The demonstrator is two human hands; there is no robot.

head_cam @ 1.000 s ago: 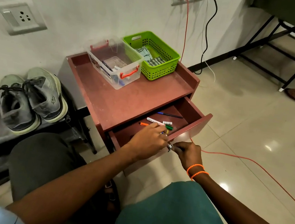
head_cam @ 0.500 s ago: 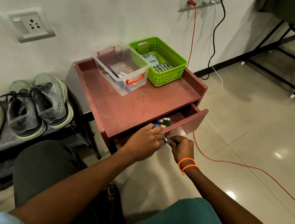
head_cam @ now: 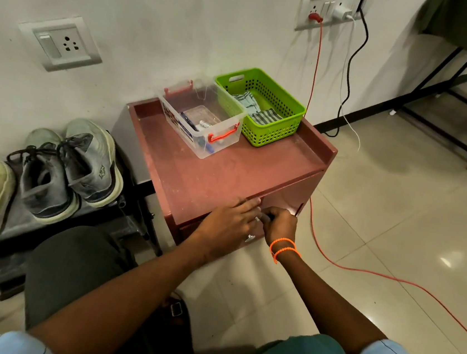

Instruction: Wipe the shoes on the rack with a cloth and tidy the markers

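At the cabinet [head_cam: 227, 173] front, left hand [head_cam: 228, 223] flat, right hand [head_cam: 280, 224] seemingly pinching a small dark knob — the drawer [head_cam: 281, 204] — stiff, light — handles best there.

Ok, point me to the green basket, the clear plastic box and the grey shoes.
green basket [head_cam: 272, 136]: head view, on its front mesh wall.
clear plastic box [head_cam: 200, 147]: head view, on its near side wall.
grey shoes [head_cam: 93, 166]: head view, on the side of the right-hand shoe.

The front half of the cabinet top [head_cam: 215, 172] lies bare; at the back a clear box [head_cam: 203, 121] and green basket [head_cam: 263, 107] stand touching, blocking the wall side. Shoes [head_cam: 68, 163] crowd the rack left; open floor [head_cam: 395, 224] right, crossed by an orange cable [head_cam: 333, 258].
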